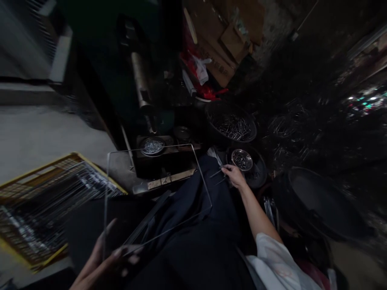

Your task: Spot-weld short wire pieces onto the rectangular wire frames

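Currently, wire frame (202, 176) is held nr corner by L hand (104, 262); thin rods (215, 174) are pinched by R hand (234, 175) nr bowl (250, 160).

Left hand (104, 262) a soft blur

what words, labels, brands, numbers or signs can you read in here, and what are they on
None can be read with certainty.
Cardboard: a short row of printed characters, too dim and blurred to quote.
White sleeve: faint reddish marks; I cannot tell whether they are lettering.
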`<action>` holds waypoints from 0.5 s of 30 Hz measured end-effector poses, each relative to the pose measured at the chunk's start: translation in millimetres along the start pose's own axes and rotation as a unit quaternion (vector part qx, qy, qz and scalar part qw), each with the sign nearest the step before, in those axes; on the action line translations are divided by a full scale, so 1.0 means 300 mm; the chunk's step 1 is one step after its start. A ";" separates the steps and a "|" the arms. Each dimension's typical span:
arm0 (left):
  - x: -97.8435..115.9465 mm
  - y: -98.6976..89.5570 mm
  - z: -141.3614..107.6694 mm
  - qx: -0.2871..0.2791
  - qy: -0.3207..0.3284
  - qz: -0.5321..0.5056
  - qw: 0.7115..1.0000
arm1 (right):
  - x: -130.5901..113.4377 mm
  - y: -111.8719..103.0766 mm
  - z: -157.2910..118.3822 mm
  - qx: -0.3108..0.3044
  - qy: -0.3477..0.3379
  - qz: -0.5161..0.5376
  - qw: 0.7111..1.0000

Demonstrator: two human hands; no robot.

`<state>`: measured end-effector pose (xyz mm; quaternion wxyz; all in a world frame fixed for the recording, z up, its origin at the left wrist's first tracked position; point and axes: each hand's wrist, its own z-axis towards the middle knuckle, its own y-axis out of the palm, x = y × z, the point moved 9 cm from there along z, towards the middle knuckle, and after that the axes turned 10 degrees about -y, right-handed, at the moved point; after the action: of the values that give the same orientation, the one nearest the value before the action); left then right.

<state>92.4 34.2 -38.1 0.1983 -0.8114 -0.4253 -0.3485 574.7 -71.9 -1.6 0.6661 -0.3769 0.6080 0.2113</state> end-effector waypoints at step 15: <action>0.056 0.189 -0.006 -0.136 -0.047 -0.225 0.964 | -0.311 0.097 -0.199 -0.026 -0.320 -0.304 0.897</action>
<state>145.2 10.6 -26.0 -0.0178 -0.7294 -0.5547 -0.4000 498.2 -82.5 82.9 0.8463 -0.4730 0.2119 0.1232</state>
